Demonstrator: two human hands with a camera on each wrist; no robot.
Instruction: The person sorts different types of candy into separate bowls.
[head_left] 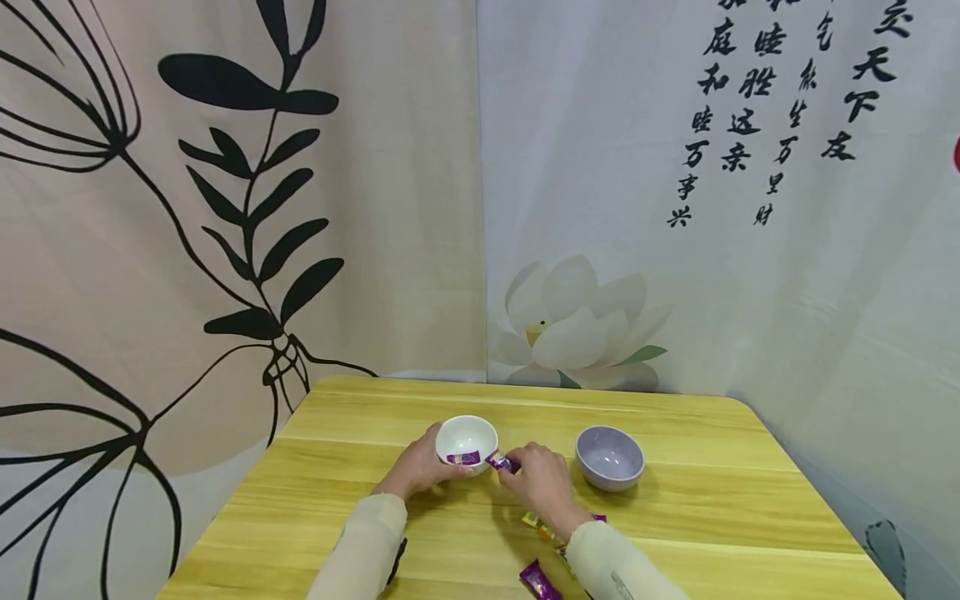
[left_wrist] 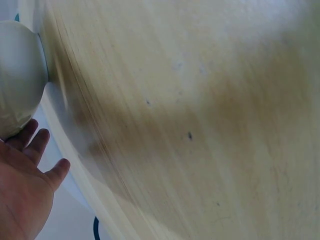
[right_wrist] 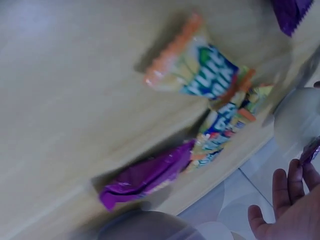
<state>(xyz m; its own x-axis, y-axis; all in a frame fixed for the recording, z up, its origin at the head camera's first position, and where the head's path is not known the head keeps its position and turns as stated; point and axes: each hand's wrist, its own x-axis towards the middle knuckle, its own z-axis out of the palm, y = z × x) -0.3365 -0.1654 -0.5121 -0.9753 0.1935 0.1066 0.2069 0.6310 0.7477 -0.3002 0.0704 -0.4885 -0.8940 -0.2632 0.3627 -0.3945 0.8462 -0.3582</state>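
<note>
My left hand [head_left: 422, 467] grips the side of a small white bowl [head_left: 467, 429], with the thumb along its near side. Inside the bowl lies a purple-wrapped candy [head_left: 463, 458]. Between the fingertips of my right hand [head_left: 542, 483] is another purple-wrapped candy [head_left: 497, 460], held right at the bowl's right rim. The left wrist view shows the outside of the white bowl [left_wrist: 20, 75] above the left fingers. At the right wrist view's edge, the pinched candy [right_wrist: 311, 151] shows only in part.
A lilac bowl [head_left: 609, 467] stands right of the white one. Under and near the right forearm lie loose candies: a purple one [head_left: 540, 581] by the near edge, yellow-orange ones [right_wrist: 205, 70] and another purple one [right_wrist: 147, 172]. A printed curtain [head_left: 405, 208] hangs behind the wooden table [head_left: 720, 533].
</note>
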